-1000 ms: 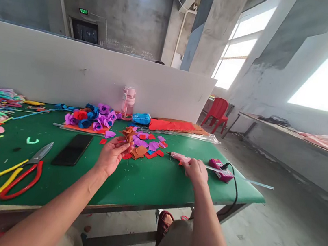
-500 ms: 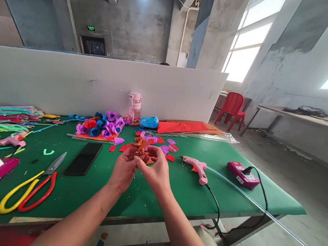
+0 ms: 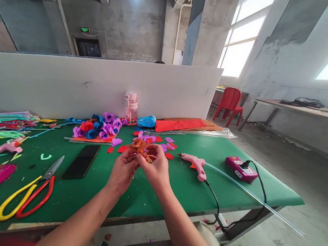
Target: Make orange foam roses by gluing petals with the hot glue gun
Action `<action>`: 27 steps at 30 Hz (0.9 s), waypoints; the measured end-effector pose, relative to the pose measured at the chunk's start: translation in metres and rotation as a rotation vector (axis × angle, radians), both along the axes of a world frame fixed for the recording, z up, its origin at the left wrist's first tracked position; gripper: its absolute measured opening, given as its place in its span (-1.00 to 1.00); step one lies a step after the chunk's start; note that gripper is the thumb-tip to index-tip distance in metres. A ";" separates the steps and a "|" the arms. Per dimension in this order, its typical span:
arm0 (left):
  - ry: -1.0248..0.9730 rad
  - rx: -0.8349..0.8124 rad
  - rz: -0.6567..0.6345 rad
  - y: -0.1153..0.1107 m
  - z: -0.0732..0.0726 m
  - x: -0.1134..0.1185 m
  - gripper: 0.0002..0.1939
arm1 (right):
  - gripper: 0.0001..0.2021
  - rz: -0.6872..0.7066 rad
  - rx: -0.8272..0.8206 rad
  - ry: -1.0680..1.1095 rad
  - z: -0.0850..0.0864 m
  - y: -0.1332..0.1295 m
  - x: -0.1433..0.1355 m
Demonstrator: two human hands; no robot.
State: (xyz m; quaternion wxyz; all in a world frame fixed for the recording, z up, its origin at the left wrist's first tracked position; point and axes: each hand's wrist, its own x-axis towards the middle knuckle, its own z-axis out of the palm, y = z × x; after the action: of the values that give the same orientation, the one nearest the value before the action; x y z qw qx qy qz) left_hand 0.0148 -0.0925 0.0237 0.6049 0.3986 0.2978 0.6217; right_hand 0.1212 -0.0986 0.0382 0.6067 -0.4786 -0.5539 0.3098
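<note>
Between my two hands is a brown paper flower [image 3: 140, 145], held above the green table [image 3: 153, 195]. My left hand [image 3: 123, 169] has its fingers closed on the flower's left and lower side. From the right, my right hand [image 3: 157, 167] pinches it with thumb and curled fingers; the exact grip is partly hidden. Just beyond lie loose red and purple petals [image 3: 116, 142]. To the right of my hands rests a pink glue gun [image 3: 195, 164] with a clear glue stick [image 3: 235, 184] sticking out of its back.
Left of my hands lie a black phone [image 3: 81, 162] and scissors [image 3: 30, 189] with yellow and red handles. Behind are finished paper flowers [image 3: 108, 125], a pink bottle [image 3: 131, 105] and red sheets [image 3: 179, 125]. A magenta power strip [image 3: 241, 168] stands right, its cord trailing over the edge.
My hands stay on the brown flower, with slight finger shifts and the flower turned a little. The whole view has shifted slightly as my head moved.
</note>
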 end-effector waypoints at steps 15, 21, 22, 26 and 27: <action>-0.073 -0.057 -0.011 0.003 -0.002 -0.003 -0.68 | -0.76 0.134 -0.113 0.473 0.001 0.005 0.019; -0.120 -0.074 -0.013 0.005 0.000 -0.003 -0.65 | -0.72 0.209 -0.149 0.411 -0.009 0.009 0.022; -0.128 -0.071 -0.017 0.005 0.000 -0.003 -0.65 | -0.72 0.233 -0.141 0.386 -0.009 0.008 0.020; -0.118 -0.047 -0.038 0.007 0.000 -0.002 -0.63 | -0.73 0.276 -0.126 0.386 -0.006 0.000 0.009; -0.113 -0.041 -0.038 0.007 -0.001 -0.002 -0.63 | -0.73 0.277 -0.128 0.398 -0.005 -0.001 0.007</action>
State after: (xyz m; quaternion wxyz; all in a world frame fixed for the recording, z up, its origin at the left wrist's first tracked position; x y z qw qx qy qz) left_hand 0.0132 -0.0858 0.0227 0.6406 0.3560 0.2680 0.6253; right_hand 0.1278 -0.1001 0.0330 0.6240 -0.3654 -0.4629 0.5126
